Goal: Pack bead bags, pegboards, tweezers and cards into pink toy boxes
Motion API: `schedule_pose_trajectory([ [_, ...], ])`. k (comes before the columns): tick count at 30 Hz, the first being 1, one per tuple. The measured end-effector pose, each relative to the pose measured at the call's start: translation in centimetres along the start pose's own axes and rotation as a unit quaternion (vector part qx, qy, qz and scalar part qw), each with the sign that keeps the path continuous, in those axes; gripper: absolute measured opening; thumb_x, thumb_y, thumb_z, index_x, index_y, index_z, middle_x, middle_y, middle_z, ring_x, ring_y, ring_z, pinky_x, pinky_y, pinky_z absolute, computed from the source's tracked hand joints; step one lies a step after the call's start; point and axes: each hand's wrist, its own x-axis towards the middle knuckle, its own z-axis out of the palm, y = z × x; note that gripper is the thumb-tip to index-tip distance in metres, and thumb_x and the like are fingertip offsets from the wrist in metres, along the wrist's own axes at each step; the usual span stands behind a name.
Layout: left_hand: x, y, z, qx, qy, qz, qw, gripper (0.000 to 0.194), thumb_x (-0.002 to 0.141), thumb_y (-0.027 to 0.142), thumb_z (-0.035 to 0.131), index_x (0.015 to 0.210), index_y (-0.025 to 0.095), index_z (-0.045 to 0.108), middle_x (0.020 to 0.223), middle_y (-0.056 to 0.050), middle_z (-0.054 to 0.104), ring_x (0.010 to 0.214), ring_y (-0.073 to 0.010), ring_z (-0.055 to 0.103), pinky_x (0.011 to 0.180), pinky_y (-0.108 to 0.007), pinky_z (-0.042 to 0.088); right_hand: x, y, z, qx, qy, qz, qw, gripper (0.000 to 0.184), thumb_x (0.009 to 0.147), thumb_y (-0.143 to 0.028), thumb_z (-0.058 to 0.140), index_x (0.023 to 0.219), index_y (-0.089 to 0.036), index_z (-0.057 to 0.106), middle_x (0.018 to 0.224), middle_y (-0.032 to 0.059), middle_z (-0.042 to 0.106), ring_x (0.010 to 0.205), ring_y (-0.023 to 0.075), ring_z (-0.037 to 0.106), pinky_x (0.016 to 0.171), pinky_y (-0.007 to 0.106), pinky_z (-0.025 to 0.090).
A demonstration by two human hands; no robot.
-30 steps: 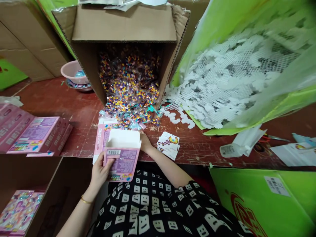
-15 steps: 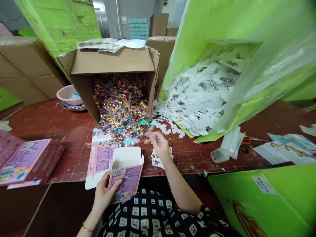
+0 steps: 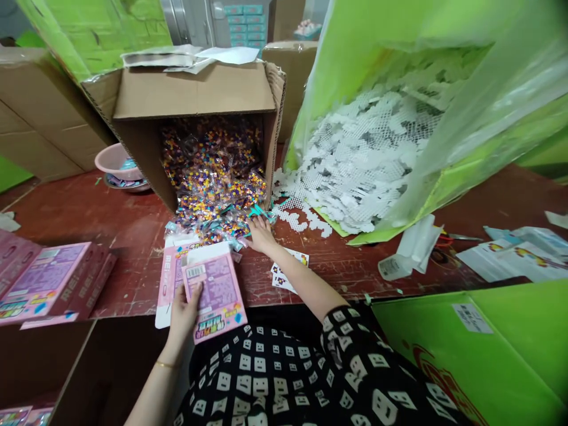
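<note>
Pink printed carton [image 3: 215, 299] stays steadiest pinched in the left hand [image 3: 184, 310] while the spread right hand [image 3: 261, 234] picks one clear bead bag [image 3: 222, 222].

The person wears a black garment [image 3: 284, 378] printed all over with small white squares, each bearing a simple face of two eyes and a mouth. Both forearms are bare. A thin gold bangle [image 3: 165, 365] circles the left wrist.

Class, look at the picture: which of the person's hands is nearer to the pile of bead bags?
Right. The right hand reaches the bead bags; the left hand holds the pink box nearer the body.
</note>
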Motion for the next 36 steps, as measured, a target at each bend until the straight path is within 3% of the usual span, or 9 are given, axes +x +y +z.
schedule_pose_trajectory([
  [5, 2.7, 0.5, -0.9, 0.180, 0.118, 0.183, 0.959, 0.089, 0.081, 0.053, 0.069, 0.149, 0.010, 0.031, 0.149, -0.028, 0.039, 0.139, -0.0384, 0.040, 0.112, -0.055, 0.035, 3.6, 1.2, -0.1, -0.070, -0.022, 0.010, 0.997, 0.050, 0.088, -0.007, 0.054, 0.138, -0.007, 0.051, 0.124, 0.0223, 0.065, 0.126, 0.0316, 0.054, 0.117, 0.056, 0.016],
  [8, 1.9, 2.0, 0.3, 0.338, 0.148, 0.322, 0.872, 0.091, 0.082, 0.048, 0.070, 0.151, 0.008, 0.028, 0.156, -0.030, 0.026, 0.148, -0.0403, 0.020, 0.118, -0.063, 0.009, 3.2, 1.2, -2.8, 0.042, 0.102, -0.021, 0.994, 0.029, 0.094, -0.014, 0.050, 0.118, -0.014, 0.065, 0.114, 0.0136, 0.070, 0.110, 0.0261, 0.062, 0.111, 0.051, 0.033],
  [11, 1.1, 2.9, 2.4, 0.400, 0.070, 0.349, 0.845, 0.076, 0.086, 0.048, 0.067, 0.148, 0.015, 0.037, 0.157, -0.026, 0.027, 0.147, -0.0410, 0.020, 0.116, -0.066, 0.010, 1.1, 1.2, -6.4, 0.196, 0.230, -0.098, 0.948, 0.025, 0.095, -0.025, 0.053, 0.116, -0.018, 0.065, 0.115, 0.0102, 0.068, 0.105, 0.0229, 0.063, 0.099, 0.043, 0.048],
  [15, 0.7, 2.4, 4.6, 0.440, -0.014, 0.310, 0.843, 0.072, 0.089, 0.050, 0.062, 0.146, 0.011, 0.042, 0.158, -0.028, 0.022, 0.147, -0.0426, 0.021, 0.114, -0.063, 0.021, -3.2, 2.2, -9.9, 0.315, 0.251, -0.120, 0.907, 0.031, 0.092, -0.032, 0.061, 0.121, -0.022, 0.065, 0.116, 0.0075, 0.068, 0.104, 0.0213, 0.065, 0.097, 0.041, 0.052],
  [19, -0.3, 2.9, 5.9, 0.412, -0.008, 0.294, 0.862, 0.088, 0.085, 0.056, 0.065, 0.150, 0.006, 0.033, 0.160, -0.029, 0.014, 0.149, -0.0445, 0.007, 0.114, -0.069, -0.001, -7.3, 2.0, -9.0, 0.367, 0.075, -0.075, 0.924, 0.026, 0.088, -0.032, 0.065, 0.110, -0.022, 0.073, 0.112, 0.0068, 0.072, 0.103, 0.0206, 0.067, 0.092, 0.038, 0.055],
  [23, -2.4, 5.4, 8.0, 0.157, -0.200, 0.173, 0.952, 0.093, 0.068, 0.056, 0.081, 0.143, 0.014, 0.045, 0.145, -0.022, 0.050, 0.133, -0.0388, 0.048, 0.112, -0.054, 0.036, -9.6, -0.2, -5.7, 0.439, -0.079, -0.093, 0.890, 0.026, 0.086, -0.037, 0.067, 0.104, -0.021, 0.075, 0.103, 0.0060, 0.075, 0.097, 0.0185, 0.070, 0.090, 0.036, 0.056],
  [27, -4.2, 6.1, 10.0, -0.047, -0.317, -0.065, 0.945, 0.053, 0.071, 0.050, 0.081, 0.107, 0.014, 0.066, 0.094, -0.013, 0.074, 0.084, -0.0277, 0.072, 0.078, -0.037, 0.057, -9.9, 2.9, -4.6, 0.393, 0.031, 0.030, 0.919, 0.047, 0.076, -0.048, 0.076, 0.111, -0.018, 0.071, 0.110, 0.0107, 0.072, 0.101, 0.0225, 0.068, 0.091, 0.040, 0.054],
  [31, -4.7, 5.0, 10.5, -0.167, -0.320, -0.195, 0.912, 0.062, 0.068, 0.035, 0.087, 0.120, 0.017, 0.058, 0.100, -0.011, 0.074, 0.084, -0.0245, 0.073, 0.073, -0.031, 0.058, -10.4, 9.8, -4.5, 0.107, 0.033, 0.237, 0.965, 0.052, 0.043, -0.036, 0.095, 0.086, -0.017, 0.074, 0.100, 0.0102, 0.072, 0.102, 0.0314, 0.065, 0.093, 0.047, 0.049],
  [36, -4.6, 4.5, 10.9, -0.216, -0.298, -0.218, 0.904, 0.062, 0.067, 0.027, 0.088, 0.121, 0.017, 0.060, 0.108, -0.010, 0.073, 0.088, -0.0212, 0.073, 0.076, -0.027, 0.058, -11.2, 12.7, -3.8, 0.100, 0.033, 0.214, 0.971, 0.015, 0.074, -0.032, 0.076, 0.074, -0.017, 0.074, 0.076, 0.0046, 0.073, 0.077, 0.0212, 0.067, 0.080, 0.034, 0.051],
])
